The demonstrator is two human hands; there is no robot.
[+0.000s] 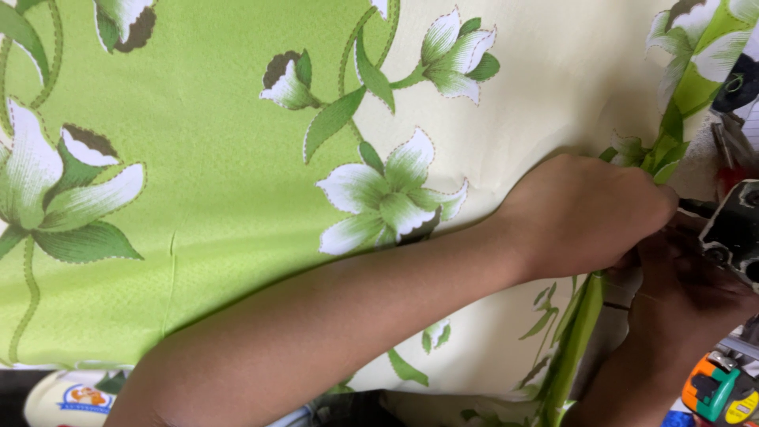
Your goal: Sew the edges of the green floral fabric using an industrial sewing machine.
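Left hand [585,213] and right hand [688,277], fingers pinching the floral cloth's [221,182] folded edge beside one sewing machine [731,229]; open cloth spreads away.

Both hands [632,237] on floral fabric [237,198]

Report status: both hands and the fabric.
Left hand and right hand close together at floral fabric edge, grip hidden. Dark metal piece beside them. Tape measure nearby.

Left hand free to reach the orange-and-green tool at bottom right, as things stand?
Probably not directly. The left hand rests on the floral fabric at its edge, and the right hand lies between it and the orange-and-green tool. It would have to pass over or around that hand.
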